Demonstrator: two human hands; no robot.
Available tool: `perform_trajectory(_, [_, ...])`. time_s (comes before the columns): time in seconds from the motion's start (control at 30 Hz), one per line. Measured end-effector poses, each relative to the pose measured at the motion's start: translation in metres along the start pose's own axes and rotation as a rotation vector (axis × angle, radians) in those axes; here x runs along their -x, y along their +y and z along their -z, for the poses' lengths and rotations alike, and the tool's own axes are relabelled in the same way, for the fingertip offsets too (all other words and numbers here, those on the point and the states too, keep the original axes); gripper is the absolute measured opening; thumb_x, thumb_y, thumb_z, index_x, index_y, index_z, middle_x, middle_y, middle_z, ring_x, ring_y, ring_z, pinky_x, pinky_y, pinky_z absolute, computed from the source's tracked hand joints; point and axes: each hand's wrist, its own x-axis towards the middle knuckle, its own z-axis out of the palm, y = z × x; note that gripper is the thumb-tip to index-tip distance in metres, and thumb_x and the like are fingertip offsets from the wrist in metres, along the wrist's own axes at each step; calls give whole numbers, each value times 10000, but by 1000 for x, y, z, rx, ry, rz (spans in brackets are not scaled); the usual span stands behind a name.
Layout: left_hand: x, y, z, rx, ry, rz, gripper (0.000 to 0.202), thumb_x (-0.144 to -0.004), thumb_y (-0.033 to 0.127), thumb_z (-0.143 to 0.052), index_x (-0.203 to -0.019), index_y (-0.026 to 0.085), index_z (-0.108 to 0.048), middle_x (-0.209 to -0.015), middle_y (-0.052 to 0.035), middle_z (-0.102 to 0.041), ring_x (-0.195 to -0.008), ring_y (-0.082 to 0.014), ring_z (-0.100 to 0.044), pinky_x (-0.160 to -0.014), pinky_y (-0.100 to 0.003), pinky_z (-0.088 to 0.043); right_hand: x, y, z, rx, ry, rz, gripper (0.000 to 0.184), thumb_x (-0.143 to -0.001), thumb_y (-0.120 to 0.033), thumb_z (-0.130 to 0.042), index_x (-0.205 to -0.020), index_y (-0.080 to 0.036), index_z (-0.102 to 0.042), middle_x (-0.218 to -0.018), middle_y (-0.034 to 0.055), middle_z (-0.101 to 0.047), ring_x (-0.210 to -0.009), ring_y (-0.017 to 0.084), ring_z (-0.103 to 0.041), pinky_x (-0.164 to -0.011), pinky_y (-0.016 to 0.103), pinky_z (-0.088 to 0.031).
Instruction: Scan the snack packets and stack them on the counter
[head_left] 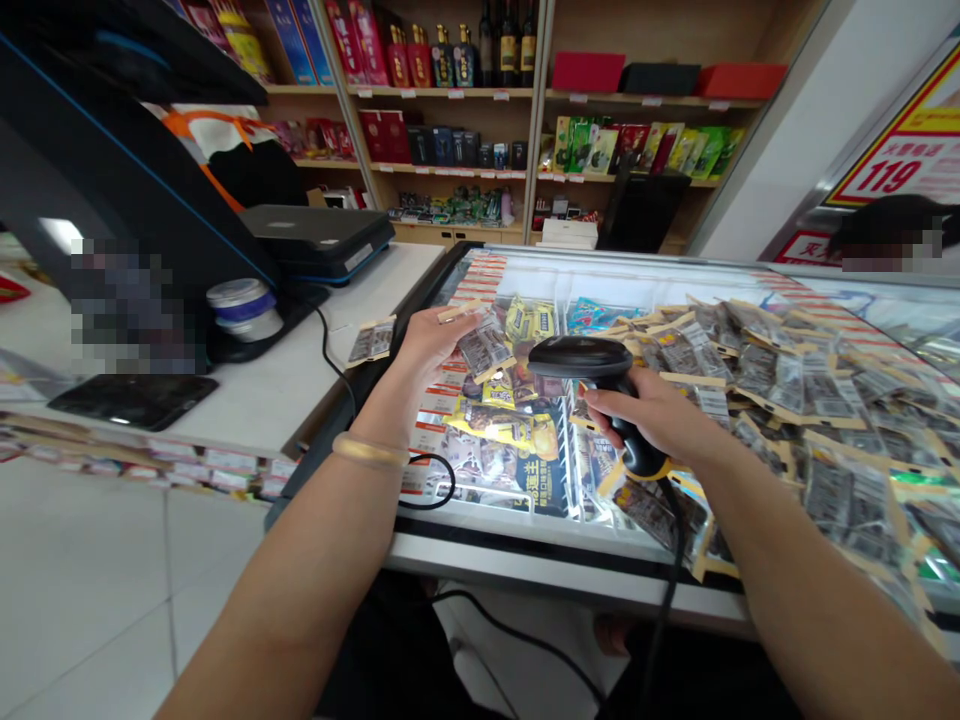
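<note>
My left hand (427, 342) pinches a small snack packet (486, 345) with clear, printed film and tan edges, held above the glass-topped freezer. In my right hand (637, 405) is a black barcode scanner (581, 358) gripped by its handle, its head turned left toward the packet. The scanner's cord (675, 540) hangs down past the freezer's front edge. A large heap of similar packets (787, 360) covers the right side of the glass. One more such packet (373, 341) lies on the counter's edge, left of my left hand.
Under the glass, the freezer (480, 535) holds colourful ice-cream packages (495, 425). To the left, a white counter (259, 400) carries a checkout screen (127, 170), a flat black scale (315, 235) and a tape roll (244, 308). Stocked shelves (450, 95) stand behind; a person in a dark cap (892, 225) is at far right.
</note>
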Motion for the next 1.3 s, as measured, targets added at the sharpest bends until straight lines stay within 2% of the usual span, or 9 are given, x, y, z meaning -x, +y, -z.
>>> perform_trajectory(0.2, [-3, -1, 1, 2, 7, 3, 497, -443, 325, -990, -837, 160, -736, -690, -7, -721, -667, -172, -680, -651, -291, -552, 1, -1, 1, 7, -19, 13, 398, -740, -492, -824, -688, -197, -562, -500, -13, -547, -418, 113, -476, -423, 257, -383])
perform_trajectory(0.4, [-2, -5, -1, -9, -15, 6, 475, -475, 343, -971, -843, 165, -730, -695, 1, -709, -615, -146, -643, -608, -278, -525, 1, 3, -1, -38, 36, 9, 413, -706, -511, -841, -771, -193, -586, -529, -24, -563, -407, 116, -487, -407, 255, -374])
perform_trajectory(0.53, [-2, 5, 3, 4, 9, -18, 412, -526, 303, -948, -824, 163, -699, -683, 13, -688, -586, -131, -613, -589, -270, -519, -5, -7, -7, -30, 38, 35, 394, -715, -496, -832, -743, -193, -582, -542, -17, -573, -407, 111, -489, -404, 252, -368])
perform_trajectory(0.63, [-8, 22, 24, -11, 74, -91, 322, -617, 245, -897, -848, 168, -685, -717, 9, -695, -617, -139, -638, -632, -284, -549, -17, -21, -19, -25, 2, 81, 367, -736, -476, -822, -725, -193, -589, -541, -10, -576, -416, 113, -499, -414, 254, -377])
perform_trajectory(0.73, [-21, 33, 59, -31, 223, -138, 273, -675, 192, -852, -867, 179, -658, -769, -6, -702, -674, -160, -678, -691, -316, -579, -35, -32, -38, -74, -56, 94, 375, -737, -469, -825, -681, -204, -565, -535, 0, -573, -419, 116, -499, -411, 255, -385])
perform_trajectory(0.93, [-44, 15, 117, -141, 429, -95, 318, -704, 131, -801, -968, 170, -629, -945, -89, -735, -839, -232, -733, -799, -395, -599, -74, -35, -80, -84, -126, 20, 381, -785, -404, -798, -603, -204, -530, -494, 10, -547, -404, 114, -486, -407, 254, -400])
perform_trajectory(1.1, [-45, -3, 131, -584, 484, -205, 713, -611, 120, -846, -1287, 139, -619, -1378, -203, -641, -1342, -364, -582, -1158, -469, -435, -89, -27, -97, -73, -124, -9, 358, -799, -362, -768, -576, -195, -543, -477, 10, -553, -400, 111, -496, -396, 233, -400])
perform_trajectory(1.17, [-44, -3, 131, -702, 444, -230, 758, -631, 146, -845, -1349, 127, -603, -1444, -218, -597, -1400, -373, -531, -1205, -458, -376, -91, -25, -99, -80, -116, -9, 345, -790, -351, -775, -588, -199, -541, -477, 7, -557, -400, 114, -500, -397, 234, -402])
perform_trajectory(1.3, [-41, 1, 126, -799, 377, -216, 690, -728, 201, -793, -1386, 122, -602, -1436, -221, -599, -1368, -355, -564, -1183, -427, -399, -89, -25, -95, -114, -92, -8, 334, -786, -346, -794, -638, -215, -525, -494, -3, -566, -390, 120, -490, -394, 251, -401])
